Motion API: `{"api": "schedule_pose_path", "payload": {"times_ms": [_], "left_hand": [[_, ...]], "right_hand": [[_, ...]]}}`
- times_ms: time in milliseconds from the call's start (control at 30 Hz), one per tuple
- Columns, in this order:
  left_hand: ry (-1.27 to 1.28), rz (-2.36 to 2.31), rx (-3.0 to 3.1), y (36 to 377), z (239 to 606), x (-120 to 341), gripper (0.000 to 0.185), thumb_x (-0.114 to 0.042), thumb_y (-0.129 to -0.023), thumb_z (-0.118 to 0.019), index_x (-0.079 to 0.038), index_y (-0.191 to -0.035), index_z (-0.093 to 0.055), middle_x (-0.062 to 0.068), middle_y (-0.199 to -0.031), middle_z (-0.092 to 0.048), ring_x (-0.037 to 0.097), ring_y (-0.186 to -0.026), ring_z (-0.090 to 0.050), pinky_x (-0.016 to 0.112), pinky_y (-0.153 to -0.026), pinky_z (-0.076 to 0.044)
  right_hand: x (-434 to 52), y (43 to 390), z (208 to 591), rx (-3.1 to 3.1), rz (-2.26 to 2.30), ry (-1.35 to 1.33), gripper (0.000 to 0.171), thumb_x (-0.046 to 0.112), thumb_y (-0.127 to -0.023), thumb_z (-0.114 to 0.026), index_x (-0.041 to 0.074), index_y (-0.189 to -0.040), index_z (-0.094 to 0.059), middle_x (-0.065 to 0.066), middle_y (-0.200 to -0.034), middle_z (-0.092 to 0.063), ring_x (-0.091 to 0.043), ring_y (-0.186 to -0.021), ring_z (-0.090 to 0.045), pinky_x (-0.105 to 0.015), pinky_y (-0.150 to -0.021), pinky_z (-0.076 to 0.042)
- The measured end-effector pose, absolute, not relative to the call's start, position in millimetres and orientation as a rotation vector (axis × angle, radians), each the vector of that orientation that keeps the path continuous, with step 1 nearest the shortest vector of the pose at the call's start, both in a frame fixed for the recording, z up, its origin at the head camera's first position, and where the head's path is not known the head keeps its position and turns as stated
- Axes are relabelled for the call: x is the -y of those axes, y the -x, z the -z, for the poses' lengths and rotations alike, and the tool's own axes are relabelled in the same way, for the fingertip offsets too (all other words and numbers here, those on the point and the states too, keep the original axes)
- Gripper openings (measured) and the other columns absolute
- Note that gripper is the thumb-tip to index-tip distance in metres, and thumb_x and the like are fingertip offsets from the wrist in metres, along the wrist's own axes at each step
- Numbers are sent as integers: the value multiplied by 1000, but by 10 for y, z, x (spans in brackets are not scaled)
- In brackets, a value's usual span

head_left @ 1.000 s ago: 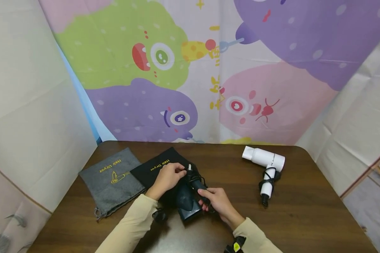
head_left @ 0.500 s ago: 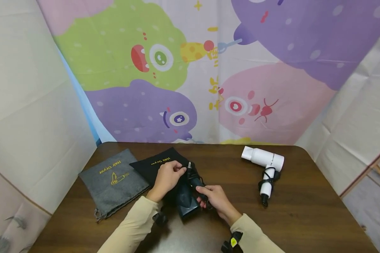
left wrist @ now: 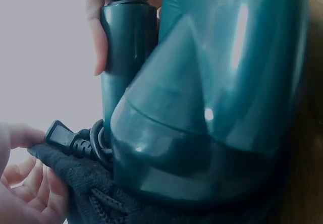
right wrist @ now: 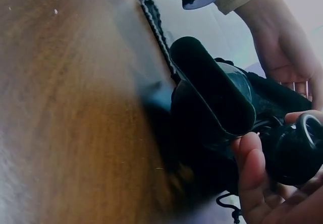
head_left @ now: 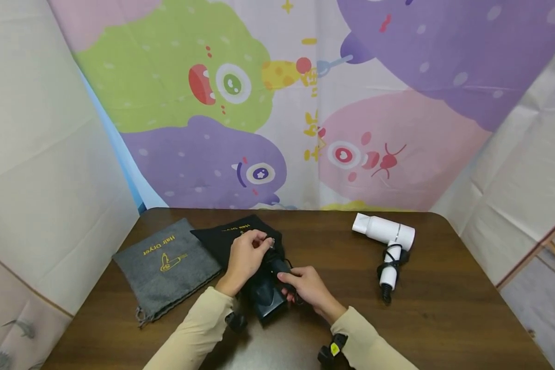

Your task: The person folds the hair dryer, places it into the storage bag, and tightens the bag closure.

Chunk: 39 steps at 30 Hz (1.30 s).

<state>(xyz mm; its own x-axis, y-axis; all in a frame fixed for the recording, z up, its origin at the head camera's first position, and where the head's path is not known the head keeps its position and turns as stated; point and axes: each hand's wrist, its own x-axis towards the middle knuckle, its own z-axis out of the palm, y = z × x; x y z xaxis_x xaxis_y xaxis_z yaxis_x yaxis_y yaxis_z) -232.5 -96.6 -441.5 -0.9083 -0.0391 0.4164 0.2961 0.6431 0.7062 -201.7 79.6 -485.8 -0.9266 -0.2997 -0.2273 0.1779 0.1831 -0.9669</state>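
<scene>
My left hand (head_left: 246,257) pinches the mouth edge of a black drawstring bag (head_left: 215,239) printed "Hair Dryer". Beside those fingertips, in the left wrist view, lies the plug (left wrist: 63,135) of a cord. A dark green hair dryer (head_left: 264,295) has its rounded back end in the bag's mouth, while its flat nozzle (right wrist: 214,88) sticks out toward me. My right hand (head_left: 312,289) grips the dryer's folded handle (left wrist: 126,47). Black cord is bunched near the handle's end, partly hidden by the bag and fingers.
A grey drawstring bag (head_left: 166,277) with yellow print lies flat at the left, close to the black one. At the right a white hair dryer (head_left: 383,231) rests with cord wrapped round its handle. The brown table (head_left: 444,308) ends at a cartoon-printed curtain (head_left: 296,180).
The right hand and the dark green dryer have shifted slightly left and farther toward the bag. The plug, earlier standing apart from the left fingertips, is now close against them.
</scene>
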Motion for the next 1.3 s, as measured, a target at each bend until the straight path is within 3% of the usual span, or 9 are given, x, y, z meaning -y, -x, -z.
{"api": "schedule_pose_path", "payload": {"times_ms": [333,567,700,867,1033,1133,1300], "left_hand": [[530,910,2383,2281,4318,963,8,-15,-85,-75,-9,-90,-75,1,-76,-62,11,-64,-56,24,-60,-47],[380,747,2426,2211,4373,1083,12,-13,-84,-75,-9,-92,-67,2,-75,-63,14,-63,-57,29,-58,-48],[341,820,2414,2167,4425,1133,10,-10,-82,-75,-9,-84,-65,2,-73,-65,14,-63,-60,30,-60,-50],[480,1068,2429,2083,4444,1091,8,-9,-82,-74,-11,-82,-66,-2,-72,-64,8,-63,-57,22,-60,-49],[605,1102,2531,2023,4445,1025,9,-12,-83,-74,-15,-82,-66,-5,-77,-61,7,-70,-56,21,-65,-48],[528,968,2579,2008,4475,1029,11,-14,-82,-75,-16,-82,-64,-5,-78,-61,10,-74,-56,25,-67,-47],[298,792,2602,2006,4543,1142,13,-14,-80,-75,-12,-89,-66,1,-81,-63,18,-78,-57,36,-71,-48]], "right_hand": [[-726,2109,4723,-2195,1739,128,34,29,-91,-67,-4,-87,-68,-1,-58,-59,-8,-46,-56,-21,-46,-43],[-721,2091,4767,-2111,1834,42,35,27,-91,-67,-8,-90,-67,0,-57,-61,-7,-46,-56,-21,-46,-44],[-734,2072,4794,-2084,1882,18,38,28,-90,-66,-10,-91,-67,0,-57,-61,-7,-46,-55,-21,-46,-46],[-715,2085,4827,-2039,1938,-44,41,29,-91,-64,-12,-90,-66,1,-56,-60,-7,-45,-55,-21,-46,-46],[-628,2134,4822,-2017,2018,-47,30,19,-90,-59,-8,-81,-66,1,-54,-59,-8,-44,-55,-20,-46,-46],[-616,2129,4837,-1983,2039,-96,31,21,-91,-58,-7,-81,-67,0,-55,-60,-8,-45,-56,-21,-46,-45],[-659,2109,4876,-1923,2075,-146,45,31,-92,-63,-15,-93,-65,1,-57,-63,-7,-47,-57,-20,-47,-45]]}}
